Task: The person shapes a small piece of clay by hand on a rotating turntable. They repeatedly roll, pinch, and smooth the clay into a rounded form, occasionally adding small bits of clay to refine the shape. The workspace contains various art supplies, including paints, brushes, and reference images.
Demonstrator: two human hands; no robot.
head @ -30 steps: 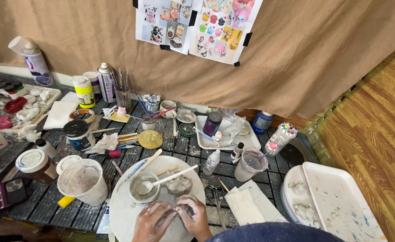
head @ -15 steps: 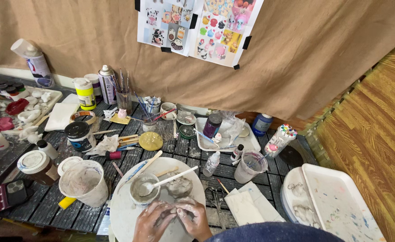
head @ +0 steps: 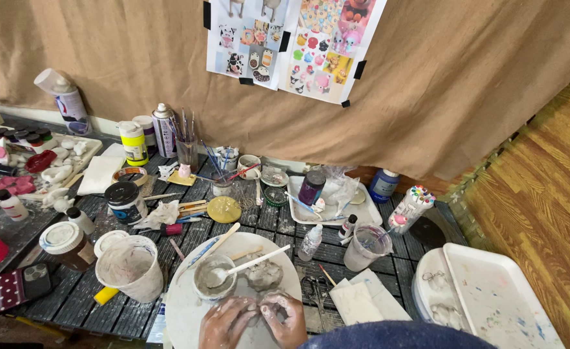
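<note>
While both clay-smeared hands, left hand (head: 225,321) and right hand (head: 286,317), stay pressed together around a small grey clay lump (head: 259,308) on the round white board (head: 181,304), little has changed. Only the view has shifted slightly (the small clay-slip bowl with its wooden stick (head: 212,278) sits untouched), so the shaping goes on.

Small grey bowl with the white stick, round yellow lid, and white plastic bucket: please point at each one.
Small grey bowl (head: 212,279), head view, on its rim.
Round yellow lid (head: 224,209), head view, top centre.
White plastic bucket (head: 144,289), head view, outer wall.
</note>
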